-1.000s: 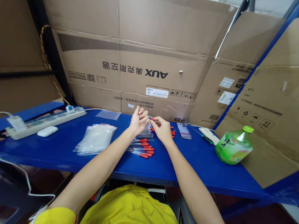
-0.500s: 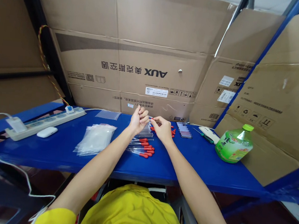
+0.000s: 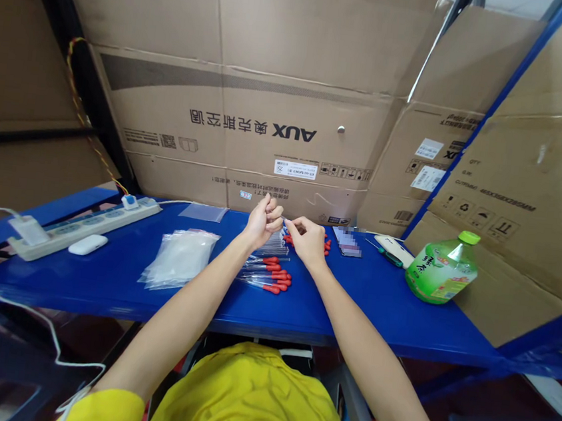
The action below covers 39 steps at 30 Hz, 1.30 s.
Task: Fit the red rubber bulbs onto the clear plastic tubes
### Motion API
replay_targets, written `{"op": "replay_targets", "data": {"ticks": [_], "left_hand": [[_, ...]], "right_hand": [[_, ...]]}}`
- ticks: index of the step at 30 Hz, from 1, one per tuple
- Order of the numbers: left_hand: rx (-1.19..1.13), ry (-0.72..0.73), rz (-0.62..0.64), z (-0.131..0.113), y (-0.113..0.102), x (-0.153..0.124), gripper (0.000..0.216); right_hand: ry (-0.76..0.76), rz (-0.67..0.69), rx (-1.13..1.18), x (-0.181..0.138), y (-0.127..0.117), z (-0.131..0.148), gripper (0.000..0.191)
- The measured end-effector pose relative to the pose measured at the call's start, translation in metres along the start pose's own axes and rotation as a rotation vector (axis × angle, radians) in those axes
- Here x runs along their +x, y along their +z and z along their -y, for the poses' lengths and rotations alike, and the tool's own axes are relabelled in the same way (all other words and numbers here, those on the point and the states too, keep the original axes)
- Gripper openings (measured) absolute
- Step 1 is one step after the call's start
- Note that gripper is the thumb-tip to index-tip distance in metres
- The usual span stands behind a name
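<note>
My left hand (image 3: 262,224) is raised over the back of the blue table, its fingers curled round a thin glass dropper whose tube barely shows. Beside it, my right hand (image 3: 308,243) pinches the end of the same dropper; the fingertips hide its tip. Beneath my hands lies a bundle of bare glass tubes (image 3: 274,246). Closer to me is a pile of glass droppers with red rubber bulbs (image 3: 272,278). Loose red bulbs (image 3: 327,245) lie partly hidden behind my right hand.
Clear plastic bags (image 3: 179,261) are stacked left of the droppers. A power strip (image 3: 91,229) and a white case (image 3: 88,244) sit farther left. On the right are a phone (image 3: 347,241), a green screwdriver (image 3: 390,256) and a green bottle (image 3: 442,267). Cardboard walls the back.
My hands stay close together at nearly the same spot. The red bulb at my right fingertips, visible earlier, is now hidden. The camera view has tilted slightly.
</note>
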<state>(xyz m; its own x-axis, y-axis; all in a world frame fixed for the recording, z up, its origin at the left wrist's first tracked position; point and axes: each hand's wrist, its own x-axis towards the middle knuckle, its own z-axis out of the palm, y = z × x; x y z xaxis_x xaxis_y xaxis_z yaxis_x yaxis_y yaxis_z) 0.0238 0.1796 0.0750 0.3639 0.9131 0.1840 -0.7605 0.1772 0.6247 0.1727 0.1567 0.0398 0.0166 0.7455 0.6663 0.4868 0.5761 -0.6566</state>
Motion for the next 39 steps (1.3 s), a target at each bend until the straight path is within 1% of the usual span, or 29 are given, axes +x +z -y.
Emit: {"op": "replay_targets", "data": {"ticks": [5, 9, 13, 15, 17, 19, 24, 27, 29, 32, 35, 39], "left_hand": [[-0.054, -0.033, 0.019, -0.0008, -0.0056, 0.0005, 0.045], [-0.069, -0.066, 0.021, -0.002, -0.0075, 0.0002, 0.041], [-0.053, -0.062, 0.026, -0.0001, -0.0051, 0.0004, 0.032], [-0.025, -0.062, 0.019, 0.0012, -0.0043, 0.0011, 0.025], [-0.002, -0.061, 0.011, 0.002, -0.0047, 0.0023, 0.015], [0.004, -0.06, -0.004, 0.0022, -0.0059, 0.0034, 0.011], [-0.009, -0.025, 0.001, 0.0003, -0.0082, 0.0036, 0.011], [-0.013, 0.006, 0.007, -0.0021, -0.0087, 0.0025, 0.012], [-0.004, -0.004, 0.001, -0.0035, -0.0091, 0.0021, 0.012], [0.038, -0.009, 0.006, -0.0047, -0.01, 0.0027, 0.011], [0.086, 0.022, 0.016, -0.005, -0.0099, 0.0038, 0.011], [0.128, 0.059, 0.003, -0.0054, -0.0076, 0.0039, 0.012]], "right_hand": [[0.016, 0.011, 0.01, 0.0008, 0.0008, -0.0024, 0.041], [0.016, 0.017, 0.064, 0.0012, 0.0007, -0.0028, 0.036], [0.002, -0.008, 0.056, 0.0017, -0.0014, -0.0002, 0.031], [0.006, -0.02, 0.043, 0.0023, -0.0019, -0.0001, 0.03], [0.022, -0.029, 0.072, 0.0035, -0.0016, -0.0017, 0.03], [0.049, -0.041, 0.128, 0.005, -0.0006, -0.0044, 0.029], [0.101, -0.044, 0.235, 0.008, 0.002, -0.0084, 0.022], [0.085, -0.008, 0.283, 0.0075, 0.0032, -0.0072, 0.019], [0.076, 0.007, 0.303, 0.0066, 0.0041, -0.0065, 0.018], [0.072, 0.001, 0.334, 0.0055, 0.0053, -0.0068, 0.019], [0.059, -0.008, 0.363, 0.0051, 0.006, -0.0075, 0.019], [0.043, -0.023, 0.337, 0.0042, 0.0056, -0.0063, 0.02]]}}
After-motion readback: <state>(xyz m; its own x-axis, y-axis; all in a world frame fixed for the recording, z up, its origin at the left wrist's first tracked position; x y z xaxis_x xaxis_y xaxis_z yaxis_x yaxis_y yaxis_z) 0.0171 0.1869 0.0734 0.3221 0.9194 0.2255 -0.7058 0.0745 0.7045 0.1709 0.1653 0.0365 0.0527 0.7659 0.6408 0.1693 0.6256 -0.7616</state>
